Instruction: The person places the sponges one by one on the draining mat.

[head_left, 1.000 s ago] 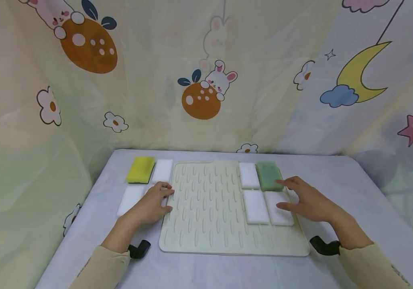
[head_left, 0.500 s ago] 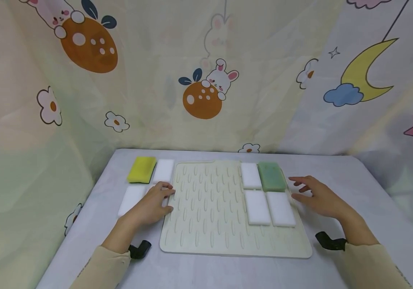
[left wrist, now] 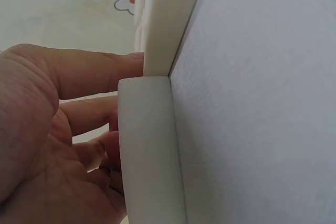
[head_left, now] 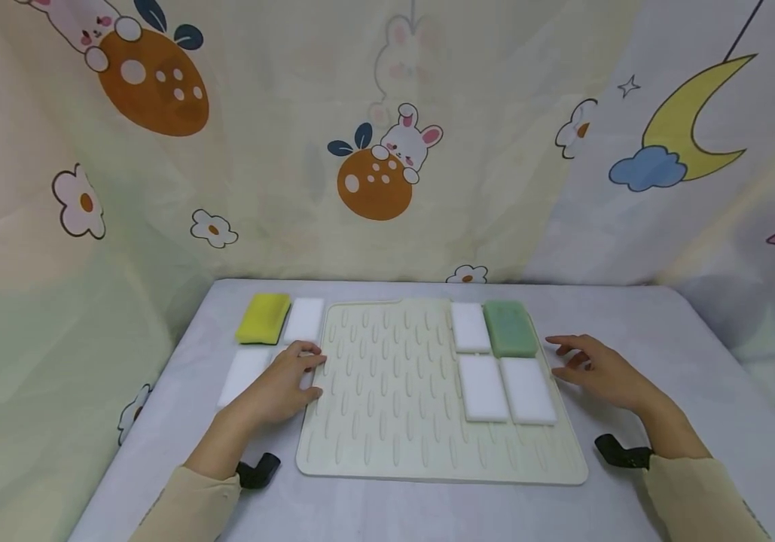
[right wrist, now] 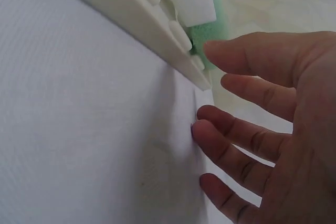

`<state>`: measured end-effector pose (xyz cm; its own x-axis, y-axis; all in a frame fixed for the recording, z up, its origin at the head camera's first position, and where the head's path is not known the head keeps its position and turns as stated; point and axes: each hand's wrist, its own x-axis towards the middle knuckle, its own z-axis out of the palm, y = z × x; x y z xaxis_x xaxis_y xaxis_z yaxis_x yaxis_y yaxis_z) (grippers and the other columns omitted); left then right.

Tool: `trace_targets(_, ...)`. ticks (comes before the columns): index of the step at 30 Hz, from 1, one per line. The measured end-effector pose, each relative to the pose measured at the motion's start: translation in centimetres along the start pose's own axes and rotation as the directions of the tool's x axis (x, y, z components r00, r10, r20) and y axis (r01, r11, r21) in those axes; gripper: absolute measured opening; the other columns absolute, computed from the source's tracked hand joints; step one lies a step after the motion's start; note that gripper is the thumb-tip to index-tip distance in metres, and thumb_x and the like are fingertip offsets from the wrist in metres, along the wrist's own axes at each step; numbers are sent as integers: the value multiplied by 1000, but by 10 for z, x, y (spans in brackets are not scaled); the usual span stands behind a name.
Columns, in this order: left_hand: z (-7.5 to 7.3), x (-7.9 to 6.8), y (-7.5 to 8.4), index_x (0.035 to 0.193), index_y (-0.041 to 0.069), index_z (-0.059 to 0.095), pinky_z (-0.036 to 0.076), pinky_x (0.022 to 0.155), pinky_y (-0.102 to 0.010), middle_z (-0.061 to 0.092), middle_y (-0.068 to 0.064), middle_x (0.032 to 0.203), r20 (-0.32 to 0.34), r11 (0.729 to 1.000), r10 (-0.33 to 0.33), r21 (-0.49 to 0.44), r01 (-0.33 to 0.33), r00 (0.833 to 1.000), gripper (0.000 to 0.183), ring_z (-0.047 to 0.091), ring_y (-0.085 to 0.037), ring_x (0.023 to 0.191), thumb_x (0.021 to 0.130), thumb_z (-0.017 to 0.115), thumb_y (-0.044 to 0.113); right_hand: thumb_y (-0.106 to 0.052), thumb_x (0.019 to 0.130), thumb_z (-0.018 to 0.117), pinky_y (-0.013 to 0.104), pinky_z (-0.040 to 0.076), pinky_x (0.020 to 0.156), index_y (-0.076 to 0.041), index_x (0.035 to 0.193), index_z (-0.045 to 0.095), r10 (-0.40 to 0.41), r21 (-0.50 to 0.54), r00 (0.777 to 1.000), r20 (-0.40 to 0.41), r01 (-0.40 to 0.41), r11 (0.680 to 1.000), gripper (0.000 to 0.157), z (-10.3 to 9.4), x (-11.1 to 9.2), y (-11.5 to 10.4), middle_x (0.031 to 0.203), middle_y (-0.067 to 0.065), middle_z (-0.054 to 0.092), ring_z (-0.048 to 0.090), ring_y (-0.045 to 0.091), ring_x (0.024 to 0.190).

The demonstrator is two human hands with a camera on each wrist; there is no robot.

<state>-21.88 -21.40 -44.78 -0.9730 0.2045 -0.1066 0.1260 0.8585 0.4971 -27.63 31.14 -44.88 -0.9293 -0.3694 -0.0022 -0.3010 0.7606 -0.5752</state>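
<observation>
A second ago the right hand [head_left: 600, 373] was over the green sponge [head_left: 510, 329] and the white block nearest the viewer's right; now it's off to the right, just beside the mat [head_left: 387, 391], fingers loose, holding nothing. Green sponge and three white blocks [head_left: 483, 388] lie as they did, grouped on the mat's right side. The left hand [head_left: 285, 384] stays at the mat's left edge, fingers relaxed, fingertips touching it.
</observation>
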Motion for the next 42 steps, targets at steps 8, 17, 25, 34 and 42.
trace_targets(8, -4, -4, 2, 139, 9, 52, 43, 94, -36, 40, 2, 141, -16, 1000, 12, -24, -13, 1000, 61, 48, -15, 114, 83, 74, 17, -32, 85, 73, 26, 44, 75, -13, 137, 54, -33, -19, 999, -8, 33, 999, 58, 6, 6, 7, 115, 10, 53, 52, 20, 96)
trace_targets(17, -12, -3, 12, 141, 16, 50, 45, 83, -31, 41, 4, 141, -4, 1000, 1, -2, -1, 1000, 64, 54, -13, 99, 82, 76, 18, -36, 88, 70, 33, 43, 77, -16, 137, 54, -19, -25, 1000, 0, 19, 1000, 56, 9, 4, 14, 115, 13, 49, 49, 23, 97)
trace_targets(25, -31, -12, 17, 141, 15, 50, 48, 91, -36, 44, 0, 140, 6, 999, 23, 24, -23, 1000, 67, 54, -17, 113, 80, 78, 21, -36, 89, 69, 33, 38, 74, -17, 137, 54, -3, -15, 1000, 4, 3, 1000, 53, 15, 5, 13, 118, 15, 47, 45, 23, 98)
trace_targets(34, -45, -15, 10, 141, 14, 50, 43, 101, -48, 40, -6, 146, 46, 986, -1, 169, -6, 999, 82, 38, -31, 130, 70, 86, 30, -42, 89, 67, 38, 26, 75, -22, 137, 54, 19, -18, 1000, -9, -19, 1000, 54, 20, 4, 13, 119, 11, 48, 43, 20, 98)
trace_targets(42, -44, -16, 9, 143, 15, 48, 42, 100, -49, 38, -7, 145, 90, 980, -29, 197, 11, 996, 92, 36, -30, 130, 63, 90, 33, -39, 89, 68, 38, 28, 74, -20, 137, 54, -8, -27, 1000, -25, 7, 1000, 53, 19, 4, 11, 118, 13, 49, 46, 23, 97)
